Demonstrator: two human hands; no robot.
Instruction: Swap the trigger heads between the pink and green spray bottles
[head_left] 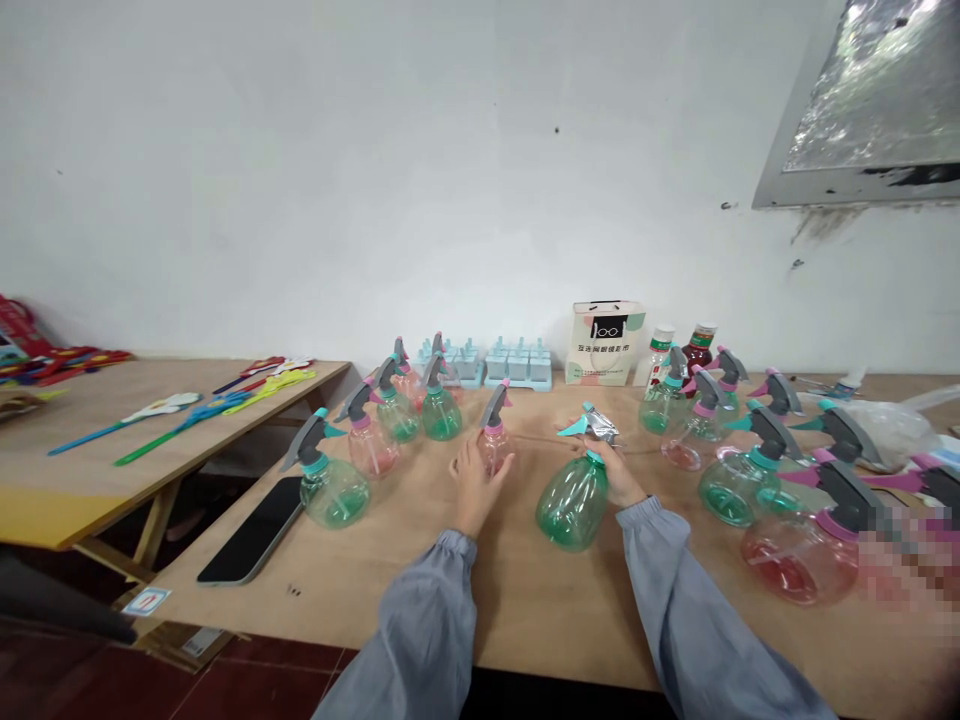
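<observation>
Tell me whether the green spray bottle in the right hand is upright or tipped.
Tipped somewhat: the green spray bottle leans, its neck toward the right hand and its base off to the left.

paper bag (581, 366): "互连网眼镜超市", glasses emblem (608, 328) | table sticker (147, 601): unclear | bottle labels (661, 345): illegible

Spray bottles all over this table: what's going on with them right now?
A person's left hand is at a pink spray bottle standing on the table. The right hand holds a green spray bottle near its neck, with the bottle tilted. More green and pink spray bottles stand to both sides. A phone lies towards the left, and a paper bag stands at the back by the wall.
</observation>
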